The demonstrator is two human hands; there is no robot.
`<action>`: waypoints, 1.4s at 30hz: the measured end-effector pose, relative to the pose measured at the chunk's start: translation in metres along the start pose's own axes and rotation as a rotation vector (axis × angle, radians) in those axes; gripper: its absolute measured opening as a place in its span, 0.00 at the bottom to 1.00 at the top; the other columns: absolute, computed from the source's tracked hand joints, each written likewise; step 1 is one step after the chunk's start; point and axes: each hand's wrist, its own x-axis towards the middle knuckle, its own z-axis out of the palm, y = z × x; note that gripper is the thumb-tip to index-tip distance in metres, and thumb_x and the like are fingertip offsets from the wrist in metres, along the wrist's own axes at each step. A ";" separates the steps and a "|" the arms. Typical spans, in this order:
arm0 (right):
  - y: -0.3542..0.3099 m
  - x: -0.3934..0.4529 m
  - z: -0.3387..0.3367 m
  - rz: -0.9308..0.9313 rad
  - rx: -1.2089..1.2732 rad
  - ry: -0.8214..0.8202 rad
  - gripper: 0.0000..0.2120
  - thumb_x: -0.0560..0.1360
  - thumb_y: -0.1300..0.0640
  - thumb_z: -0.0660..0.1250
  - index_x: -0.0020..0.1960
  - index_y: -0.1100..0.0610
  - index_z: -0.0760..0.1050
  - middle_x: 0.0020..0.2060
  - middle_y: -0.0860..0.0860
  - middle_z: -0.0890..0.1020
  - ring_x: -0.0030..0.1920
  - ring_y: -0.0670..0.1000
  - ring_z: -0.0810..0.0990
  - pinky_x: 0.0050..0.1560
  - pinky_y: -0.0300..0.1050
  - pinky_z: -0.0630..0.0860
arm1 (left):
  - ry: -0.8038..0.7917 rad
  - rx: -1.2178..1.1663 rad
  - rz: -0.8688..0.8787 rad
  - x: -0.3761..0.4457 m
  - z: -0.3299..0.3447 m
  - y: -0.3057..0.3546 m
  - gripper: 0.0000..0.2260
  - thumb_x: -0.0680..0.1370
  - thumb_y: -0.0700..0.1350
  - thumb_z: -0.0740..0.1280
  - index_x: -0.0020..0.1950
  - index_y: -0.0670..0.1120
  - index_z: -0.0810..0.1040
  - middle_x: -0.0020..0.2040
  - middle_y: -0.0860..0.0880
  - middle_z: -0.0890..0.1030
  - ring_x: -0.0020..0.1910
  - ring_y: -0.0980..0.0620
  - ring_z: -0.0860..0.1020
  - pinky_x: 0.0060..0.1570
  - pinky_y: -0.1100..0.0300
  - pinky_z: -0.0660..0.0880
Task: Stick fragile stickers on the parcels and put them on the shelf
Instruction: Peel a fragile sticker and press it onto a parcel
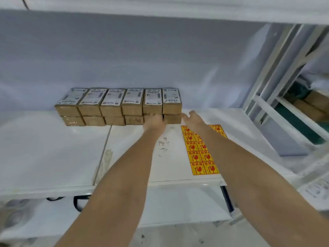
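**Parcels stacked at the back of the white shelf**

Parcels (118,106) stand in two layers of six, brown cardboard with white printed labels on top, pushed against the pale wall (124,56) at the back of the shelf (44,154). The left hand (154,122) reaches the front of the row near its right end, its back toward the camera; its fingers lie against the cardboard, and whether they curl cannot be told. The right hand (193,118) is just beside the right end of the stack, fingers loosely spread, holding nothing. Under the right forearm and nearer the person than that hand lies a sheet of yellow fragile stickers (201,152) with red glass symbols, flat on the shelf. A seam (105,145) divides the white surface, running back to the left of the left arm. Another shelf board (160,13) spans overhead. Far to the right of the right hand, white metal uprights (277,68) frame a neighbouring rack, blurred.
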 end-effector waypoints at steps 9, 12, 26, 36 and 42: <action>-0.016 0.048 -0.015 -0.095 -0.014 -0.033 0.24 0.82 0.48 0.52 0.70 0.63 0.61 0.66 0.61 0.71 0.64 0.59 0.71 0.57 0.46 0.68 | 0.061 0.121 -0.106 0.043 0.004 0.032 0.20 0.80 0.50 0.58 0.69 0.41 0.66 0.68 0.42 0.67 0.68 0.43 0.64 0.57 0.50 0.70; -0.023 0.060 -0.017 -0.096 -0.008 -0.036 0.24 0.82 0.48 0.53 0.70 0.64 0.61 0.66 0.61 0.70 0.65 0.59 0.71 0.59 0.48 0.68 | 0.073 0.140 -0.090 0.056 -0.002 0.034 0.19 0.81 0.49 0.57 0.67 0.41 0.67 0.66 0.41 0.68 0.67 0.43 0.65 0.57 0.50 0.70; -0.017 0.108 -0.008 -0.037 -0.061 -0.076 0.16 0.82 0.49 0.49 0.45 0.59 0.66 0.32 0.50 0.68 0.39 0.53 0.72 0.31 0.42 0.62 | 0.045 0.320 -0.140 0.093 0.012 0.035 0.26 0.80 0.59 0.51 0.63 0.40 0.74 0.68 0.40 0.68 0.69 0.43 0.62 0.68 0.51 0.58; 0.002 0.119 -0.011 -0.015 -0.064 -0.031 0.12 0.81 0.56 0.49 0.49 0.61 0.68 0.37 0.53 0.71 0.44 0.55 0.72 0.43 0.45 0.66 | 0.067 0.358 -0.151 0.103 0.030 0.061 0.39 0.75 0.69 0.54 0.68 0.35 0.65 0.68 0.39 0.67 0.67 0.42 0.63 0.65 0.52 0.61; 0.013 0.122 -0.012 0.018 -0.052 -0.009 0.17 0.81 0.56 0.49 0.59 0.64 0.71 0.52 0.59 0.77 0.49 0.56 0.75 0.49 0.47 0.70 | 0.050 0.445 -0.131 0.110 0.042 0.078 0.43 0.73 0.71 0.54 0.71 0.36 0.60 0.67 0.38 0.68 0.66 0.40 0.66 0.64 0.51 0.61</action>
